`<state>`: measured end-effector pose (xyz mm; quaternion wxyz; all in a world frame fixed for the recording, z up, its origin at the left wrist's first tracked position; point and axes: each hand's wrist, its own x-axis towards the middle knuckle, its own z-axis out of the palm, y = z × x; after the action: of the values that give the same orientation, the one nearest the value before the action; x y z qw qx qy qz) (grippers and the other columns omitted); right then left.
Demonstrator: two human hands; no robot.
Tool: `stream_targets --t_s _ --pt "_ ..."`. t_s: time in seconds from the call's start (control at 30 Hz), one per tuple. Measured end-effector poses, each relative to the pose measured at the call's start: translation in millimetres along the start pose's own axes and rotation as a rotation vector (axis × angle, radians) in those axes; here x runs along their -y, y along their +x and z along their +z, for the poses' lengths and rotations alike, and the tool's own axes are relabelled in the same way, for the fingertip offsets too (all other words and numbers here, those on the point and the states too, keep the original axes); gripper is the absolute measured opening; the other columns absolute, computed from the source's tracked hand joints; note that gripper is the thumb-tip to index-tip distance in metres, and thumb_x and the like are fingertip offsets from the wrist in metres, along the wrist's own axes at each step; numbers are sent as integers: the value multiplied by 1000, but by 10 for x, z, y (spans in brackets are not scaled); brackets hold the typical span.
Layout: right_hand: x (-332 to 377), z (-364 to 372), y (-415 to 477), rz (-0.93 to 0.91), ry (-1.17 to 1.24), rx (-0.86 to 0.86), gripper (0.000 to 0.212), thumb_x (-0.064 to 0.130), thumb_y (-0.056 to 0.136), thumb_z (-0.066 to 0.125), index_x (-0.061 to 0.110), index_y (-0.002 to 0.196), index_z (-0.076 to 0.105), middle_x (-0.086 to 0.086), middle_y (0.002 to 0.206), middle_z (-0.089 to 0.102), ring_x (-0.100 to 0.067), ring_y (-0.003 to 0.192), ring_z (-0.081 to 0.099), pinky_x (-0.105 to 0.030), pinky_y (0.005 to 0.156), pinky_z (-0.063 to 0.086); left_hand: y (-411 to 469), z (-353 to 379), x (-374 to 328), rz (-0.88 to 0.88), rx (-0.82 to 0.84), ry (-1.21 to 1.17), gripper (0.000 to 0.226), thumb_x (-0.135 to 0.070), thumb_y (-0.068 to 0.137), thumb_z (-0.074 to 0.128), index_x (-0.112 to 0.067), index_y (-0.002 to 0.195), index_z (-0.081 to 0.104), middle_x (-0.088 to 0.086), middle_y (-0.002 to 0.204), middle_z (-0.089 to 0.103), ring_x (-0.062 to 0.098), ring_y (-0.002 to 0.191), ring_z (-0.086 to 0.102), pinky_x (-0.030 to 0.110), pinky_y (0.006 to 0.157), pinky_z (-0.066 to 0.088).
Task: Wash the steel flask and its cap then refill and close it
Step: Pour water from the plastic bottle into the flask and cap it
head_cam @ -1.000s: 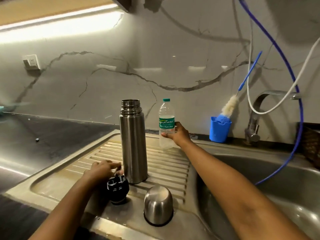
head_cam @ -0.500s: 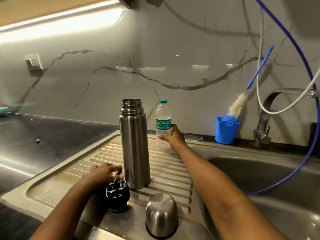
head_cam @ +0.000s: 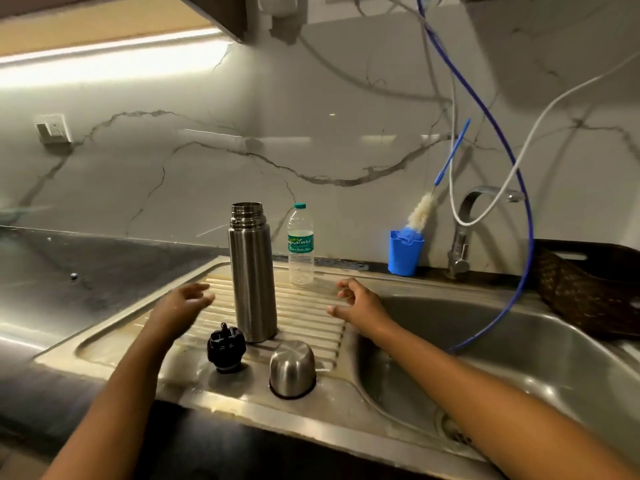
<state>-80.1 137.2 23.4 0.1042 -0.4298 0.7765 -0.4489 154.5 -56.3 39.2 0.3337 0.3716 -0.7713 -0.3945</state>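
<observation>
left hand [head_cam: 183,304] loose and empty, right hand [head_cam: 356,303] likewise

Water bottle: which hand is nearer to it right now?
Right. The right hand hovers just right of the bottle, nearer the camera; the left hand is beyond the flask, on its left.

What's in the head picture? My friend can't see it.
An open steel flask stands on the drainboard between the empty left hand and right hand. Its stopper and cap sit in front, a bottle behind.
</observation>
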Motion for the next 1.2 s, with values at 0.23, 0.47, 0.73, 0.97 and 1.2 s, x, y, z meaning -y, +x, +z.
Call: stream_targets --t_s 0.23,0.47,0.73,0.97,1.2 --pt "95 -59 -678 -66 46 121 27 21 82 70 15 107 62 0 103 63 -15 98 59 -27 89 51 -826 -184 -49 107 310 -141 89 -57 50 85 -36 129 49 -12 115 63 6 108 60 30 93 44" --pt "136 13 -790 -91 85 156 24 24 83 69 21 105 61 2 100 63 -13 96 59 -26 88 51 -823 -33 -30 68 271 156 70 -22 68 83 -16 131 52 3 119 64 16 105 59 33 96 43" --pt "366 -42 -889 -257 287 144 27 32 85 66 32 111 58 8 109 63 -3 103 58 -17 87 46 -984 152 -388 223 247 -334 92 -66 24 85 -28 105 65 -7 95 74 5 90 69 22 79 48" --pt "442 -57 -845 -140 670 244 41 25 76 73 24 108 47 -12 118 61 -25 101 65 -36 87 53 -928 518 -791 281 368 -294 79 -71 37 80 -37 107 63 -10 99 73 11 98 67 31 87 54" --pt "393 -572 -683 -88 961 223 43 4 80 64 15 118 47 -12 121 58 -26 98 65 -39 87 54 -742 496 -848 426 -173 -222 51 -35 84 63 -32 132 46 8 135 48 21 118 49 39 93 44"
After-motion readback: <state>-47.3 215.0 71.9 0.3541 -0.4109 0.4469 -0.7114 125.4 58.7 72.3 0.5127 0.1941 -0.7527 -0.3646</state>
